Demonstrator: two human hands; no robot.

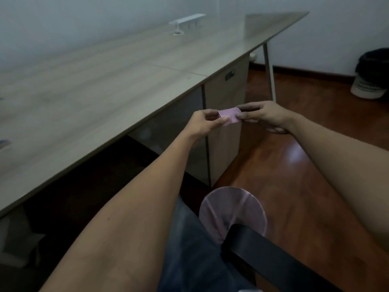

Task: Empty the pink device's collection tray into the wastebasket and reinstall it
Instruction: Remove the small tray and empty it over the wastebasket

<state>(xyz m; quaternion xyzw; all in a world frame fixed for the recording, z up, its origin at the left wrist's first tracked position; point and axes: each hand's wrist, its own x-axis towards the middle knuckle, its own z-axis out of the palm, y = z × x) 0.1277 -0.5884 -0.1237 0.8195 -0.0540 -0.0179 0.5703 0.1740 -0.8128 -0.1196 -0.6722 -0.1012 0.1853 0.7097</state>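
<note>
A small pink box-shaped tray (230,116) is held in the air between both hands, beyond the desk's front edge. My left hand (205,125) pinches its left end. My right hand (264,116) grips its right end. A wastebasket (231,209) lined with a pinkish bag stands on the floor below and nearer to me, partly hidden by a black chair armrest (273,260). The pink device itself is not in view.
A long wooden desk (105,91) runs along the left, with a white rack (187,21) at its far end and a cabinet (226,123) beneath. A second bin (371,74) with a black bag stands far right on the wooden floor.
</note>
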